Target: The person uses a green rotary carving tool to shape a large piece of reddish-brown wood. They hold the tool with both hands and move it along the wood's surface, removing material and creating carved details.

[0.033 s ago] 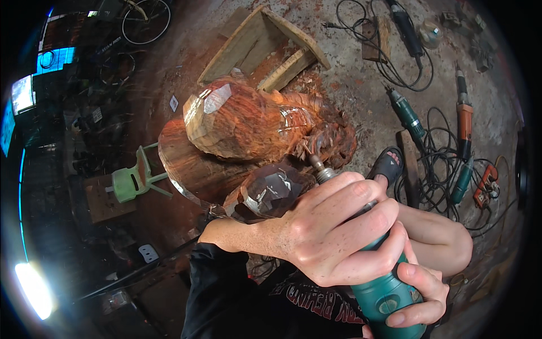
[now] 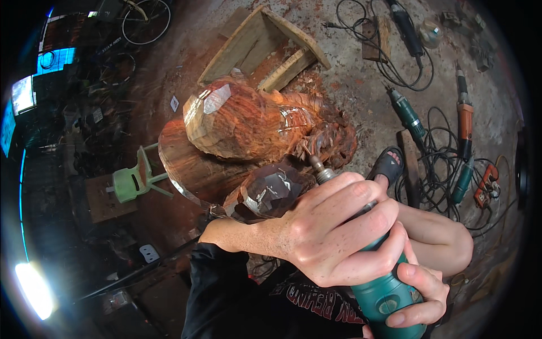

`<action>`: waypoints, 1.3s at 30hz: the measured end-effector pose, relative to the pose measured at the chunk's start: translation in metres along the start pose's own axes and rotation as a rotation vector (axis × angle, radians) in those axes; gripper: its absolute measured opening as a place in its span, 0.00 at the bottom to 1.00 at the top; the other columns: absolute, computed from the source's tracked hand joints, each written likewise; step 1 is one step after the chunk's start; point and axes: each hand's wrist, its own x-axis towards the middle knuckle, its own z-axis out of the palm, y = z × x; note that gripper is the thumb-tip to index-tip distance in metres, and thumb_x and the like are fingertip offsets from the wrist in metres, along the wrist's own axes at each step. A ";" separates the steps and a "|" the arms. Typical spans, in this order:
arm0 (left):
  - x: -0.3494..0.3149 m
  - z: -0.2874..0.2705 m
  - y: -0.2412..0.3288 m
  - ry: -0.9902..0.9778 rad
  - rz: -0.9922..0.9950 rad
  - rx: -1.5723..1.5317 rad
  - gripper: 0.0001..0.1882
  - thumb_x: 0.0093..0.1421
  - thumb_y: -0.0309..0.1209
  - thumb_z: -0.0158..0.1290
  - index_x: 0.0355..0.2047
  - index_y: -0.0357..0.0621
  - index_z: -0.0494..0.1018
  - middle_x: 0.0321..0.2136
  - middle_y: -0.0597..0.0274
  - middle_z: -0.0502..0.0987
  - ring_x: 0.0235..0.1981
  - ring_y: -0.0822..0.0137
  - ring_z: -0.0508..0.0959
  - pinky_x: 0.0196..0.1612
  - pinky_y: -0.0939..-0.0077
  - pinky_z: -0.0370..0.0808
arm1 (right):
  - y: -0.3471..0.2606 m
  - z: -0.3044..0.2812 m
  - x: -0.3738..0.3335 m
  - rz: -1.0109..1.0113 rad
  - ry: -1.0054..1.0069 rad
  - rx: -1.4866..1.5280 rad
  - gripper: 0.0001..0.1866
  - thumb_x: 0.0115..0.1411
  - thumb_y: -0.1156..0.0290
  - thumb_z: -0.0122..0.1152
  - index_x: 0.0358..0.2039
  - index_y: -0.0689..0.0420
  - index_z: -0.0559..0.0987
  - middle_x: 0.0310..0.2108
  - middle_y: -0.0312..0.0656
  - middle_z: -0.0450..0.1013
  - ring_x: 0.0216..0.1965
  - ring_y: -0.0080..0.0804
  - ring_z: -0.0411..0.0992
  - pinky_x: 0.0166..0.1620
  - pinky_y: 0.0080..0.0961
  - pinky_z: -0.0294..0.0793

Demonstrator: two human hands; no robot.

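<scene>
The carved wood point(image 2: 234, 124) is smooth and shiny on its round part — rough and bumpy at the other end. The power tool point(image 2: 381, 296) has a smooth plastic body — its tip point(image 2: 317, 164) is metal. The sleeve point(image 2: 214, 277) is dull cloth.

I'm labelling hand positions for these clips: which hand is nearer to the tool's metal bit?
The left hand. It wraps the front of the green tool, just behind the metal bit; the right hand holds the tool's rear, farther from the bit.
</scene>
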 end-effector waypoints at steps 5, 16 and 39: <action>0.001 0.001 -0.010 -0.031 0.053 -0.005 0.15 0.41 0.28 0.66 0.30 0.37 0.79 0.25 0.54 0.79 0.22 0.59 0.79 0.22 0.70 0.77 | 0.008 0.001 -0.005 0.053 0.052 -0.034 0.09 0.66 0.66 0.64 0.43 0.55 0.78 0.40 0.49 0.80 0.40 0.40 0.83 0.47 0.29 0.83; -0.002 -0.008 -0.010 -0.132 0.130 0.077 0.11 0.49 0.25 0.65 0.34 0.38 0.79 0.30 0.54 0.80 0.26 0.59 0.81 0.24 0.70 0.80 | 0.022 0.003 -0.024 0.070 0.118 0.029 0.07 0.66 0.62 0.64 0.40 0.50 0.81 0.38 0.41 0.81 0.45 0.38 0.81 0.49 0.34 0.80; -0.010 -0.003 -0.011 -0.135 0.194 0.150 0.21 0.39 0.34 0.60 0.34 0.36 0.78 0.32 0.51 0.77 0.28 0.59 0.78 0.23 0.71 0.74 | 0.039 -0.009 -0.048 0.092 0.119 0.061 0.08 0.67 0.54 0.65 0.35 0.39 0.88 0.35 0.25 0.83 0.56 0.32 0.75 0.55 0.45 0.72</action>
